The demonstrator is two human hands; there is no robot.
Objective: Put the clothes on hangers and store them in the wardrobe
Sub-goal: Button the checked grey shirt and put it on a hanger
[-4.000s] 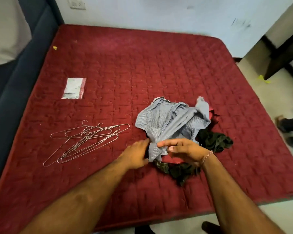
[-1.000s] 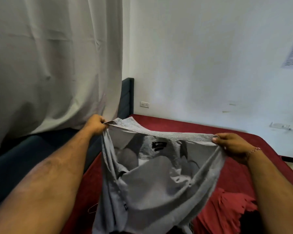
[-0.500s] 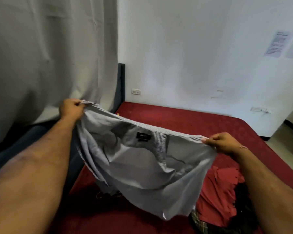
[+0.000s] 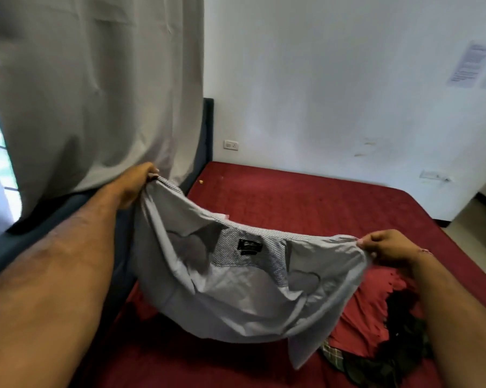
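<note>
The grey shirt (image 4: 236, 289) hangs in the air above the red bed (image 4: 306, 208), stretched between two hands with its inside facing the camera, the dark neck label showing near the middle of the collar band. The left hand (image 4: 135, 186) is raised higher, near the pale curtain (image 4: 96, 93), and its grip is clamped on one end of the shirt's upper edge; the right hand (image 4: 387, 247) sits lower and pinches the other end, fingers curled over the cloth. Between them the fabric sags in a shallow curve and billows loosely below, with a tail dangling toward the mattress. It looks like a thin, light woven shirt: soft, floppy, with no stiffness of its own apart from the collar, so it will fold and slide wherever it is not held. It should take no effort to lift but will likely need both hands to keep it open. The shoulder seams on either side of the collar seem the sensible places to hold while a hanger goes in, since the collar band gives the firmest edge. A red garment (image 4: 376, 298) and dark clothes (image 4: 401, 331) lie heaped on the bed beneath the right forearm. No hanger or wardrobe is in view.
</note>
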